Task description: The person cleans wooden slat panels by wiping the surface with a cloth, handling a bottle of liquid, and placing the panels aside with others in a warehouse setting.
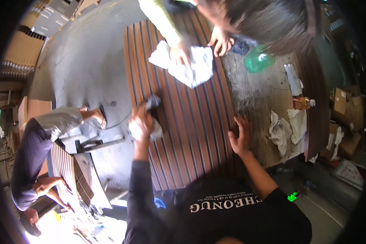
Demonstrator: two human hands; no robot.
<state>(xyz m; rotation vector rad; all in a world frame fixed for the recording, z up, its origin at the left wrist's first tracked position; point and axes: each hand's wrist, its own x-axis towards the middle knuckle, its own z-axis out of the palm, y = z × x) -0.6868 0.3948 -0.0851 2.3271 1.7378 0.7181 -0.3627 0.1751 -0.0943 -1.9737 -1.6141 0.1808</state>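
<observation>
A long brown slatted panel (191, 134) with dark grooves lies in front of me. My left hand (142, 122), slightly blurred, is at the panel's left edge, closed on a bunched white cloth (156, 131). Just beyond its fingers is a small dark grey object (153, 102), too blurred to name. My right hand (241, 135) rests at the panel's right edge, fingers spread, holding nothing. Across from me, a co-worker's hand (180, 55) presses a white cloth (197, 69) onto the slats. That person's other hand (221, 41) is beside the panel's right edge.
On the worn table (252, 95) to the right are a green translucent bottle (258, 61), an orange-red bottle (303, 103) and crumpled white cloths (279, 132). At far left another person (34, 150) bends over striped panels (65, 171). Cardboard boxes (345, 110) stand at far right.
</observation>
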